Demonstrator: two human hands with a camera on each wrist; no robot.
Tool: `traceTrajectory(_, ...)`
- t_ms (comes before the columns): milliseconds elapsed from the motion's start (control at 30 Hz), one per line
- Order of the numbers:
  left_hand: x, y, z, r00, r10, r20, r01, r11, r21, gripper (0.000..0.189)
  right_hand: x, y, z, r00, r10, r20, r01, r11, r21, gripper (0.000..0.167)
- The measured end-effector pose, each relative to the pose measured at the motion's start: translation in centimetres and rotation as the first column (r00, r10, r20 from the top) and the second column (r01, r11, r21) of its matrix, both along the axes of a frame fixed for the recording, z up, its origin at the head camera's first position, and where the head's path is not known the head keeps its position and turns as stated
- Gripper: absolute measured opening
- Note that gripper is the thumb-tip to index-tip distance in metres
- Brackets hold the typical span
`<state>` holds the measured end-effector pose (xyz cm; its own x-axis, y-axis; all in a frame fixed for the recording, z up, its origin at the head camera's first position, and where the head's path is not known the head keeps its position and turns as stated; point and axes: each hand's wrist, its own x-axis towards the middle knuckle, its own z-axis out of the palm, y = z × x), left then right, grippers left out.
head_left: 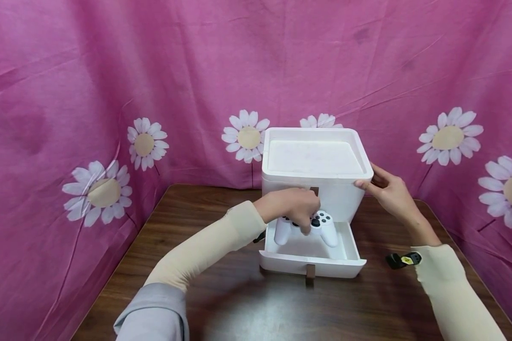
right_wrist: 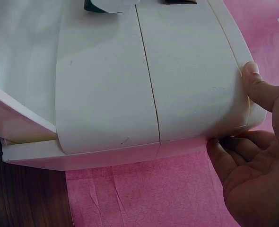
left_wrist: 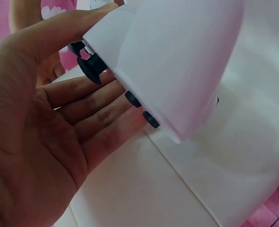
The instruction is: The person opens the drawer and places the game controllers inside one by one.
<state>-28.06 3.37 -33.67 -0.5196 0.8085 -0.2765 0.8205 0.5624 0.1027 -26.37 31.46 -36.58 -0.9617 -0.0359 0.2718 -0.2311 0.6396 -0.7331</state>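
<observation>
A white game controller [head_left: 327, 230] with black buttons and sticks is pinched by my left hand [head_left: 294, 206] between thumb and fingers. It is held in or just above the pulled-out lower drawer [head_left: 313, 265] of a white storage box [head_left: 277, 184]. In the left wrist view, the controller [left_wrist: 177, 61] is seen from its side, with the left hand [left_wrist: 49, 123] around its stick side. My right hand [head_left: 388, 192] grips the upper right corner of the box. The right wrist view shows the right hand's thumb on the box front [right_wrist: 201, 75] and its fingers along the side.
A brown tab [head_left: 310, 271] hangs on the drawer front, and another [head_left: 314, 190] is on the upper part. The box has a shallow recessed top [head_left: 311, 158]. Everything stands on a dark wooden table [head_left: 222, 303] backed by a pink flowered cloth [head_left: 196, 71].
</observation>
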Motion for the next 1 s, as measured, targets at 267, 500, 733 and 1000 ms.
traceTrajectory(267, 0.7, 1.3, -1.7, 0.999, -0.018, -0.034, 0.017, 1.000, -0.026, 0.019, 0.0, 0.1, -0.1, 1.000, 0.008, -0.009, -0.008, 1.000, -0.013, 0.079)
traceTrajectory(500, 0.9, 2.7, -3.2, 0.992, -0.082, -0.101, 0.074, 0.994, -0.081, 0.018, -0.1, 0.1, -0.2, 1.000, 0.006, -0.018, -0.007, 1.000, -0.005, 0.079)
traceTrajectory(733, 0.5, 3.3, -4.2, 0.989, -0.076, -0.124, 0.061, 0.990, -0.123, 0.020, -0.1, 0.0, -0.3, 1.000, 0.006, -0.013, -0.006, 1.000, -0.002, 0.079)
traceTrajectory(1000, 0.6, 3.6, -4.8, 0.991, -0.064, -0.114, 0.051, 0.992, -0.114, 0.018, 0.0, 0.0, -0.2, 1.000, 0.006, -0.001, -0.006, 1.000, -0.006, 0.080)
